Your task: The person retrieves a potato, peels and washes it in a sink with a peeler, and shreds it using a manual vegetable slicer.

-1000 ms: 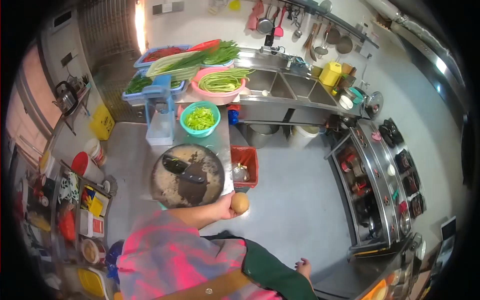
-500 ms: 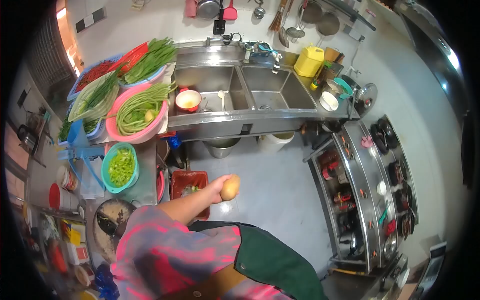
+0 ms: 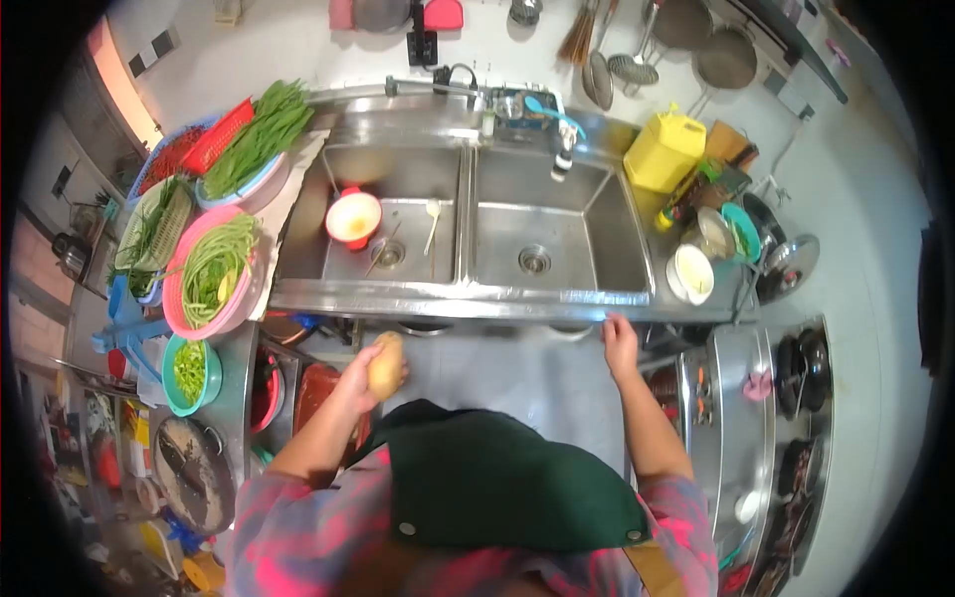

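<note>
Seen from above, a person in a dark green apron (image 3: 517, 488) over a pink-and-grey patterned top (image 3: 288, 542) stands at a double-basin stainless steel sink (image 3: 428, 297). The left hand (image 3: 360, 382) has its fingers closed around an oval, yellow-brown potato (image 3: 386, 368), gripping it in front of the body, on the near side of the left basin's front edge. The right hand (image 3: 620, 344) is just beside the sink's front edge, below the right basin, with its fingers bent; whether they touch the metal, or how tightly they close, cannot be told.

In the left basin are a red-and-white round bowl (image 3: 353, 217) and, to its right, a pale spoon (image 3: 433, 224) near the drain. A yellow plastic jug (image 3: 665, 151) stands on the counter past the right basin, with a small white bowl (image 3: 689, 274) nearer the front.

To the left of the sink, a round pink plastic basin (image 3: 171, 298) holds long green beans (image 3: 214, 261). Just below it, a turquoise bowl (image 3: 211, 380) contains chopped pale-green vegetables (image 3: 189, 370). Nearer the person, a dark knife (image 3: 179, 448) lies on a round, worn chopping board (image 3: 206, 502).
</note>
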A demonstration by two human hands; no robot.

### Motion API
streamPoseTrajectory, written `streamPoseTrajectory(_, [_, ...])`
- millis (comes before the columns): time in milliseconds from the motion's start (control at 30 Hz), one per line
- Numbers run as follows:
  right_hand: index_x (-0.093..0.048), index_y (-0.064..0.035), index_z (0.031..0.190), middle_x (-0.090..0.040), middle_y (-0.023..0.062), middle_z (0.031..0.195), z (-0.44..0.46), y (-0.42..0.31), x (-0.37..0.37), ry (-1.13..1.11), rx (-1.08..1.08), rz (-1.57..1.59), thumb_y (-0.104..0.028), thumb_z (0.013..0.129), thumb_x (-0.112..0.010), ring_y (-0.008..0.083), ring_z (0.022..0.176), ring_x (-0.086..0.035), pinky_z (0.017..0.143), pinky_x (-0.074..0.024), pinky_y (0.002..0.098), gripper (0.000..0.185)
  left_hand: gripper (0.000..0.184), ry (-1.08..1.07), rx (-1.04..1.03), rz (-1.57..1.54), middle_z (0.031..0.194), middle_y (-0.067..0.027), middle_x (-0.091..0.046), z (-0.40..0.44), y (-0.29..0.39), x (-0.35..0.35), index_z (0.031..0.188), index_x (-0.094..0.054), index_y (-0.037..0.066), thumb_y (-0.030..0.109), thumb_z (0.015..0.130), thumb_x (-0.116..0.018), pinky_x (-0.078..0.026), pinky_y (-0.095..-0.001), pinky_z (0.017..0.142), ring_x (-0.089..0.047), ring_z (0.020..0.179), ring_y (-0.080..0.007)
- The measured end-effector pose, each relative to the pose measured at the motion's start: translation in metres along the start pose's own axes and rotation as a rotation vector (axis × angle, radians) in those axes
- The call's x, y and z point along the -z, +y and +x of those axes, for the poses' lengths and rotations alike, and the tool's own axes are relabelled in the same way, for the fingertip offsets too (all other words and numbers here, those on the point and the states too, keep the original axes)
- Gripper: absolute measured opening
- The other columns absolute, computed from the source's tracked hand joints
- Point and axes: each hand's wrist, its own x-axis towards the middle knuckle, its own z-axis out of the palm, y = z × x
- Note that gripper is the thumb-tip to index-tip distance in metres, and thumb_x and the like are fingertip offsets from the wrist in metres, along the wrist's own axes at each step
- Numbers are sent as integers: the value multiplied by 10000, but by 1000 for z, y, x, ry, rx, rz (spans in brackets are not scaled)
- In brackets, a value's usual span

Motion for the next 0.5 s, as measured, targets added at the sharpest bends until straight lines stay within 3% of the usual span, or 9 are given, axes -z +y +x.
streamPoseTrajectory(67, [-619,-17,906,-598,86,652,98,-36,-30,-20,0,53,-169,870,-532,134,576,-556,543,-449,276,179,429,-7,-30,-35,952,-126,-599,9,6,4,1114,-509,66,399,843,-504,-500,-401,686,-610,814,-285])
streamPoseTrajectory(133, [-634,-12,866,-623,110,674,172,-88,-51,-68,1,34,-188,869,-547,170,623,-585,599,-464,287,197,436,159,-58,-49,884,-143,-596,12,18,-14,1046,-521,47,437,853,-490,-520,-383,609,-610,743,-288])
streamPoseTrajectory(233, [-595,8,1010,-609,109,738,288,-68,-117,22,156,66,-224,861,-564,183,646,-577,623,-464,283,278,441,177,-36,-52,949,-120,-603,54,31,5,1127,-510,80,432,861,-491,-511,-405,678,-618,782,-287])
streamPoseTrajectory(333, [-522,21,1144,-615,175,880,379,-55,-159,426,586,-253,-223,848,-571,293,765,-593,704,-469,340,387,430,217,-72,-3,955,-112,-604,96,54,-8,1127,-510,63,410,875,-482,-515,-400,686,-616,793,-283])
streamPoseTrajectory(367, [-435,43,1227,-593,212,999,403,-46,-169,397,541,-292,-193,834,-577,353,883,-575,762,-460,379,480,433,186,-85,-1,957,-113,-604,111,65,-16,1128,-511,60,410,874,-486,-513,-402,688,-615,794,-284])
streamPoseTrajectory(467, [-445,-18,1245,-588,228,976,427,-57,-161,-1,293,-202,-144,803,-587,368,882,-581,756,-469,418,480,436,130,-69,-3,958,-113,-604,137,83,-29,1132,-513,54,406,874,-494,-510,-404,693,-614,795,-283])
streamPoseTrajectory(500, [-448,-33,1249,-590,223,976,433,-53,-154,-92,352,-243,-139,796,-596,365,872,-583,751,-471,415,489,432,115,-53,0,957,-112,-603,144,90,-31,1133,-514,55,401,876,-495,-509,-402,693,-614,796,-281])
